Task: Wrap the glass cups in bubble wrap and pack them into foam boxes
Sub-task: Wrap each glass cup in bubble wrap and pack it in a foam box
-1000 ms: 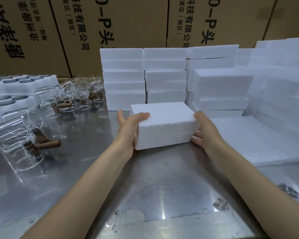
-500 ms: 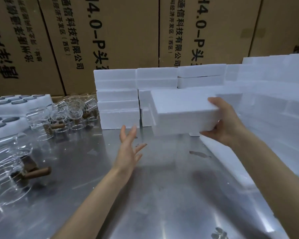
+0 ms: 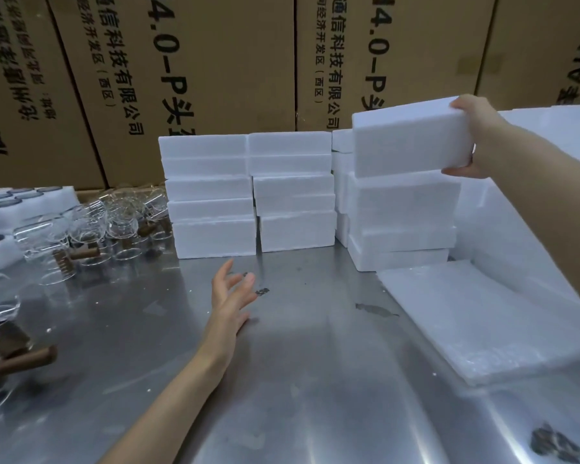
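A closed foam box [image 3: 411,140] is held by the right hand [image 3: 472,139] just above the rightmost stack of foam boxes [image 3: 402,222], tilted, with its lower edge close to the top box of that stack; whether it already touches cannot be told. The fingers of the right hand are clamped on the box's right end, thumb [image 3: 457,171] underneath and the rest curled over the top. The left hand [image 3: 230,301] is held over the steel worktop [image 3: 315,380], in front of the leftmost stack, fingers apart and relaxed, with nothing gripped.

Left of the stacks, unwrapped glass cups [image 3: 91,229] with brown handles are clustered on the worktop, and more lie nearer the left edge. A pile of bubble wrap sheets [image 3: 476,323] lies flat in front of the rightmost stack. Cardboard cartons [image 3: 215,78] are lined up behind everything.

The step is judged to be the setting of a packed box on the stack. Since the box is carried by one end only and at a tilt, it could be twisted out of the grip, or be set down off-centre and slide off the stack. The stack below is seen to be unevenly aligned, so a push during placement could topple it. If the lid is loose, it could be parted by the one-ended hold, and any glass inside could be shaken.
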Action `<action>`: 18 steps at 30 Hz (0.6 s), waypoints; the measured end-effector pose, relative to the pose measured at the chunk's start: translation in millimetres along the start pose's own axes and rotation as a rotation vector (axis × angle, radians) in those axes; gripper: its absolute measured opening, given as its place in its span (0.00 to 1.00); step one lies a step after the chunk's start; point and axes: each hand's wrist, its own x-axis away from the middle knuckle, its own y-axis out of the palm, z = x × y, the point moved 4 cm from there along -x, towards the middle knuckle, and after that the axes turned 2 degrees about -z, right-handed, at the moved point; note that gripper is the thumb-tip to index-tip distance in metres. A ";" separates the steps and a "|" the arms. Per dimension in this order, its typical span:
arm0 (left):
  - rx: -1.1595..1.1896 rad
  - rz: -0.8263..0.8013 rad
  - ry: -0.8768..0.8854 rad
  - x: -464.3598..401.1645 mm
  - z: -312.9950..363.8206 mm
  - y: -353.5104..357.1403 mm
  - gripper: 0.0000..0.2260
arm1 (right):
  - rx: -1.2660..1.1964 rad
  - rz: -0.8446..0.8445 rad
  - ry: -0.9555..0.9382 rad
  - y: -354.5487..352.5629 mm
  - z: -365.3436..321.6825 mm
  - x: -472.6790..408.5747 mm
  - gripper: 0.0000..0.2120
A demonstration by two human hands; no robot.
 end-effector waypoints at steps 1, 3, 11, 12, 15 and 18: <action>-0.003 -0.002 0.001 -0.6 -0.7 -0.4 0.29 | 0.010 0.005 -0.002 -0.3 -1.7 -2.9 0.16; -0.016 -0.007 -0.001 -1.3 -2.1 -0.6 0.30 | 0.031 0.006 -0.007 -1.0 -3.6 -8.3 0.16; -0.028 -0.021 0.015 0.4 -2.3 -0.9 0.30 | 0.059 -0.011 0.047 2.8 6.5 -21.1 0.19; -0.027 -0.024 0.017 0.4 -2.5 -1.0 0.31 | 0.054 -0.009 0.041 3.4 6.5 -22.5 0.19; -0.031 -0.040 0.029 0.9 -1.7 -1.0 0.35 | 0.076 0.004 0.017 7.4 5.7 -27.4 0.18; -0.041 -0.046 0.030 1.4 -1.5 -0.9 0.42 | 0.126 0.089 -0.008 12.2 5.2 -30.6 0.23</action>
